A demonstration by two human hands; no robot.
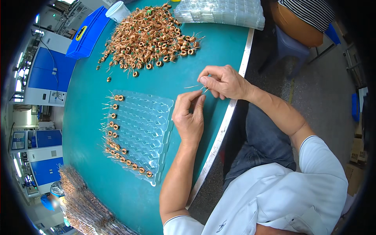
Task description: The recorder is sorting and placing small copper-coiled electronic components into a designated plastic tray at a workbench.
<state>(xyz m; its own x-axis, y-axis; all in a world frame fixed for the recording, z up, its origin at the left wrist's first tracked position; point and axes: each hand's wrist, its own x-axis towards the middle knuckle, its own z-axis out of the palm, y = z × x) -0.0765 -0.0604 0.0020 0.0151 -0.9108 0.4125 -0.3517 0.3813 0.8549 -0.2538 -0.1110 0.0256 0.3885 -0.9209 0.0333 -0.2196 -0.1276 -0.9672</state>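
Between both hands, above the table near its right edge, is a small copper-wound ring coil [206, 88] with thin wire leads. My right hand [227, 83] pinches it between thumb and fingers, covering most of it. The fingertips of my left hand [189, 117] close on the leads from the other side. Left of my left hand lies a clear plastic tray [143, 117] with moulded pockets. Several coils [113, 116] sit along its left and lower edges, their leads sticking outward. Beyond the hands rises a large heap of similar coils [147, 37].
A stack of clear trays [219, 11] lies at the far right of the green table [88, 129]. A blue bin [87, 33] and white tub [117, 11] stand at the back left. Filled trays [84, 203] are piled at lower left. Another person [301, 19] sits at upper right.
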